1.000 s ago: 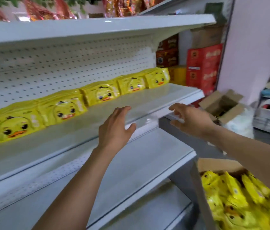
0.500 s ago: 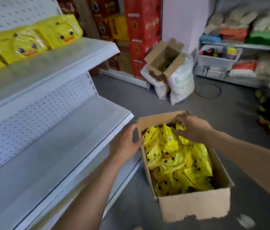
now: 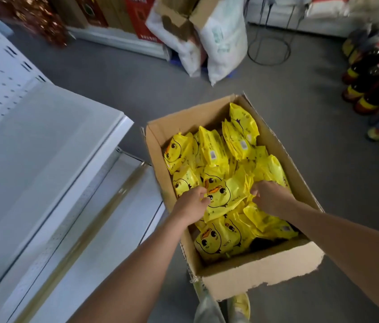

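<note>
The left grip (image 3: 190, 202) is pinching the left edge of a yellow duck packet (image 3: 226, 190), fingers curled onto it, while the right grip (image 3: 268, 197) is clutching its crumpled right edge. The packet is lying on top of the other yellow packets (image 3: 209, 148) inside the open cardboard box (image 3: 253, 276), which is standing on the grey floor (image 3: 323, 159) just beside the white shelf (image 3: 44, 148).

Grey concrete floor (image 3: 323, 159) carries it all: the open brown cardboard box (image 3: 260, 278) stands near, centre, just beside the white metal shelf unit (image 3: 32, 148) at left. Far off, white sacks (image 3: 225, 43) and a black wire ring stand (image 3: 268, 50); dark bottles (image 3: 365, 99) far right.
</note>
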The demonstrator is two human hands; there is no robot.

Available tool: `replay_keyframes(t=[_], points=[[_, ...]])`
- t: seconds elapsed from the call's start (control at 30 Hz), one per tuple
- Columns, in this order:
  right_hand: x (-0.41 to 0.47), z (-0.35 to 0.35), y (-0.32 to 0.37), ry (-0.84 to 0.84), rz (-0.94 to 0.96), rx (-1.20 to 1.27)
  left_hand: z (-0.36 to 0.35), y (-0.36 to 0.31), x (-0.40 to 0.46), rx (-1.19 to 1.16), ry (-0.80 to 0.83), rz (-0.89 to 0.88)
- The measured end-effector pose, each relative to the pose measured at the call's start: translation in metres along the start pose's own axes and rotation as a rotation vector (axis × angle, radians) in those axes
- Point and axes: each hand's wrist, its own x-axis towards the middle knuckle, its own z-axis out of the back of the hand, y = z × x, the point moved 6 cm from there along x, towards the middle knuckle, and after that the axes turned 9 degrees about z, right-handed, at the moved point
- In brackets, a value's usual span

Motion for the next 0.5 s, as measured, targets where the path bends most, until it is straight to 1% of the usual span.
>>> replay_keyframes(t=[0.07,0.17,0.27,0.37,0.43,0.5], points=[[0.019,-0.012,-0.008,-0.027,-0.003,-0.011,-0.017,-0.003,0.031,0.032,0.015,-0.001],[0.047,-0.017,-0.008,-0.132,0.023,-0.017,-0.038,-0.007,0.07,0.071,-0.009,-0.002],[0.068,-0.014,-0.004,-0.225,-0.013,-0.078,-0.056,-0.004,0.094,0.101,-0.02,-0.01],[0.079,-0.013,-0.004,-0.175,-0.089,-0.211,-0.062,0.001,0.103,0.126,-0.043,-0.01],[0.083,-0.011,-0.005,-0.182,-0.095,-0.276,-0.058,0.006,0.108,0.16,-0.07,-0.011],[0.085,-0.009,-0.005,-0.212,-0.085,-0.284,-0.055,0.011,0.107,0.101,-0.024,-0.022]])
